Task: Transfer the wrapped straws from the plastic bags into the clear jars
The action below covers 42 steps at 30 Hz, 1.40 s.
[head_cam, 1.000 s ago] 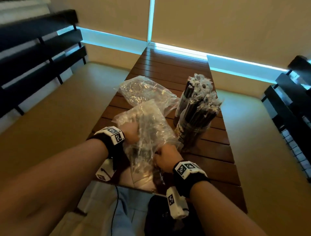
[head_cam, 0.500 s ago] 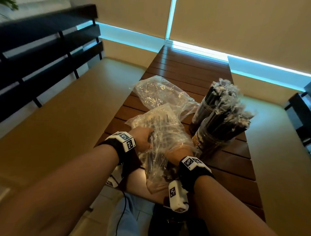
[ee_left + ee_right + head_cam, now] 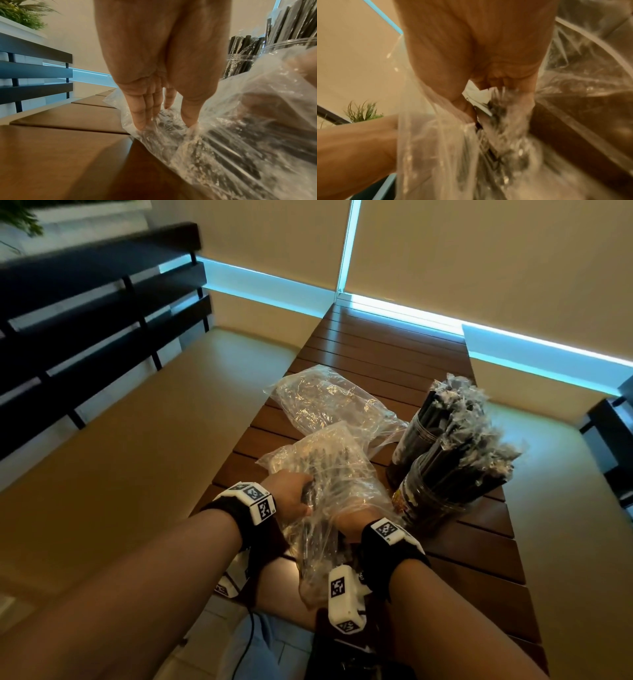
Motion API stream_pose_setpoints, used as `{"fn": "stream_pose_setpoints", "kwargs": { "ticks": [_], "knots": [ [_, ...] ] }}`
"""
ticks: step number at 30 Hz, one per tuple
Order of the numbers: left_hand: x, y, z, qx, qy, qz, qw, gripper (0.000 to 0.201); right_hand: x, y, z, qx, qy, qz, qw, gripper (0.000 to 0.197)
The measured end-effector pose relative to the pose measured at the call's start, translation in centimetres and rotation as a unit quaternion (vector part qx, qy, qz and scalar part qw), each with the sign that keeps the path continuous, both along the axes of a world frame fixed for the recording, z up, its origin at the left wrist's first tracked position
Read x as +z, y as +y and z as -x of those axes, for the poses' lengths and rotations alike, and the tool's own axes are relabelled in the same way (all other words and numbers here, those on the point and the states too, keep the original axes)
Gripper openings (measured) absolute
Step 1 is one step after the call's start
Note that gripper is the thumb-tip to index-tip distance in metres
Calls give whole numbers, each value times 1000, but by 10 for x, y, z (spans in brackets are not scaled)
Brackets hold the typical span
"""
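Note:
On the slatted wooden table a clear plastic bag of black wrapped straws lies with its mouth over the near edge. My left hand grips this bag from outside; in the left wrist view its fingers and thumb pinch the plastic over the straws. My right hand is inside the bag under the plastic, and its fingers curl round a bundle of straws, though this view is blurred. Two clear jars, packed with upright straws, stand just right of the bag.
A second crumpled plastic bag lies behind the first. Beige seat pads flank the table, with dark slatted backrests at the left and right. The far half of the table is bare wood. My lap is below the near edge.
My right hand has pushed from the bag's mouth into the bag, under the plastic. My left hand has kept its grip on the bag's left side.

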<state>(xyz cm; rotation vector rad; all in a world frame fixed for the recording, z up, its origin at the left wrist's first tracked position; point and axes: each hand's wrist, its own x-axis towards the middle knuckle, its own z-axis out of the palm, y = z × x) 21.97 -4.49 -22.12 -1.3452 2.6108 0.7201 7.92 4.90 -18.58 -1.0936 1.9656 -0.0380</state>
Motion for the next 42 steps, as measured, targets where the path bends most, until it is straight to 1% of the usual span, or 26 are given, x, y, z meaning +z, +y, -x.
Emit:
{"fn": "stream_pose_setpoints", "kwargs": {
  "ticks": [1, 3, 4, 6, 8, 9, 11, 12, 15, 16, 19, 21, 23, 24, 25, 27, 29, 30, 32, 35, 38, 40, 42],
  "knots": [
    [-1, -1, 0, -2, 0, 1, 1000, 41, 0, 0, 0, -21, -22, 6, 1000, 26],
    [-2, -1, 0, -2, 2, -2, 1000, 41, 4, 0, -4, -11, -30, 7, 999, 35],
    [-3, -1, 1, 0, 5, -3, 1000, 40, 7, 0, -6, 8, -13, 7, 1000, 36],
    [-4, -1, 0, 4, 10, -8, 1000, 41, 9, -1, -12, 15, 3, 4, 1000, 35],
    [-5, -1, 0, 5, 17, -11, 1000, 44, 7, -1, -14, 31, 9, -6, 999, 27],
    [-5, -1, -1, 5, 19, -10, 1000, 46, 6, 0, -13, 40, 10, -15, 999, 28],
    [-6, -1, -2, 3, 18, -2, 1000, 48, 9, 2, -15, 46, 42, -5, 998, 39],
    [-7, -1, -2, 2, 17, 1, 1000, 49, 9, 3, -15, 42, 53, 12, 998, 40],
    [-8, -2, -1, 0, 6, -1, 1000, 45, 7, 3, -5, 55, 69, 14, 996, 39],
    [-8, -2, -1, 1, 4, -2, 1000, 43, 6, 6, -1, 55, 60, 10, 997, 39],
    [-7, -2, 1, 1, -3, 2, 1000, 44, 11, 14, 4, 3, 20, 22, 1000, 41],
    [-7, -3, 2, -3, -9, 5, 1000, 47, 12, 14, 4, -1, -5, 35, 999, 41],
    [-8, -3, 3, -6, -13, 9, 1000, 48, 15, 13, 0, -1, -19, 43, 999, 34],
    [-9, -4, 4, -8, -14, 9, 1000, 49, 11, 12, 5, 1, -26, 37, 999, 24],
    [-8, -5, 4, -10, -15, 6, 1000, 51, 9, 12, 4, -3, -21, 37, 999, 21],
    [-6, -9, 6, -7, -20, 0, 1000, 55, 12, 12, 5, -3, -4, -1, 1000, 33],
    [-4, -14, 8, 1, -26, -10, 1000, 58, 12, 12, 10, 7, 29, -19, 999, 32],
    [-3, -16, 11, 7, -30, -13, 999, 59, 18, 14, 10, 12, 43, -18, 999, 29],
    [1, -18, 16, 15, -38, -12, 999, 58, 24, 19, 19, 31, 49, 12, 998, 24],
    [4, -21, 23, 34, -41, -10, 999, 64, 52, 40, 31, 49, 58, 52, 996, 38],
    [-2, -27, 29, 59, -38, -27, 997, 72, 78, 66, 48, 58, 87, 40, 994, 29],
    [-2, -28, 33, 67, -34, -30, 997, 69, 88, 82, 59, 82, 109, 34, 990, 30],
    [2, -26, 36, 62, -42, -25, 997, 64, 93, 97, 68, 102, 114, 34, 988, 34]
  ]
}}
